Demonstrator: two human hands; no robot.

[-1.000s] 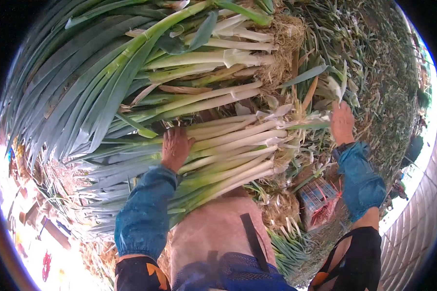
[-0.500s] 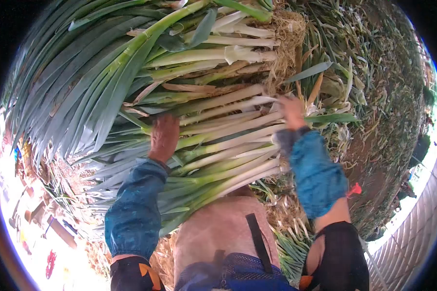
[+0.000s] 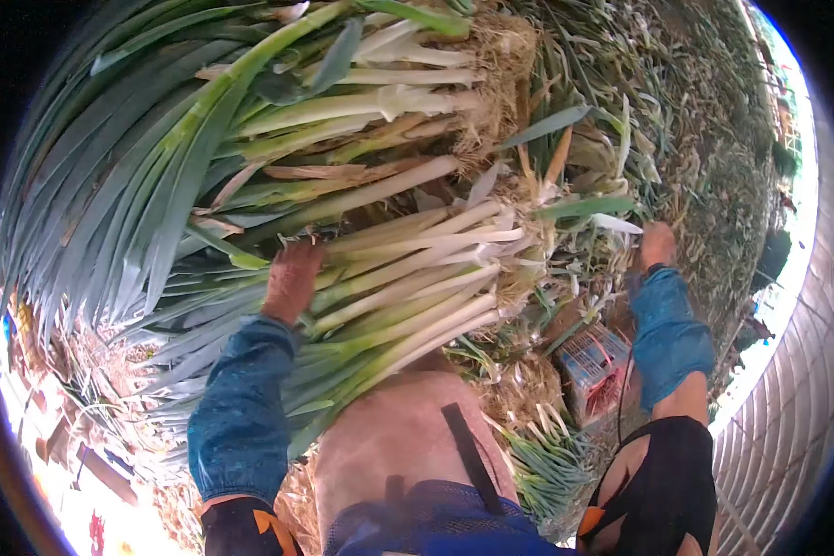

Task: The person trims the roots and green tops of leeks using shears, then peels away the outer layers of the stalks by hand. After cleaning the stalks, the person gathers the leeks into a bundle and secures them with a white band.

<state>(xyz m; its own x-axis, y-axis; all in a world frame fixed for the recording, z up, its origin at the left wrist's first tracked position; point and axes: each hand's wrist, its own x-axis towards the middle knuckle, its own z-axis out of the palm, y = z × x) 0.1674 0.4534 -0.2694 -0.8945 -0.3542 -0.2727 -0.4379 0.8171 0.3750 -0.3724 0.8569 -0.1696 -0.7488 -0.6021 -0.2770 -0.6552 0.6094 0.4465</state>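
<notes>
A thick layer of leeks point(image 3: 408, 278) lies across my lap, white shanks toward the right and blue-green leaves fanning left. My left hand point(image 3: 294, 280) is closed over the stalks where white turns to green; its fingertips are partly hidden among them. Out to the right, past the root ends, is my right hand point(image 3: 658, 246), its fingers closed. A pale strip of leek skin point(image 3: 616, 223) sticks out leftward from its fingers. Further up, another group of leeks point(image 3: 380, 100) still has brown, stringy roots point(image 3: 502, 74) and some dry outer leaves.
Leaf trimmings point(image 3: 612, 139) cover the ground at the right. A small box with red and blue on it point(image 3: 595, 366) stands below my right forearm. Near it lies a bundle of thinner green stalks point(image 3: 547, 459). A pinkish cloth point(image 3: 403, 417) covers my lap.
My right hand has left the white ends of the leeks and moved right and slightly down, with a pale strip at its fingers. The box has come into sight. My left hand stays on the stalks.
</notes>
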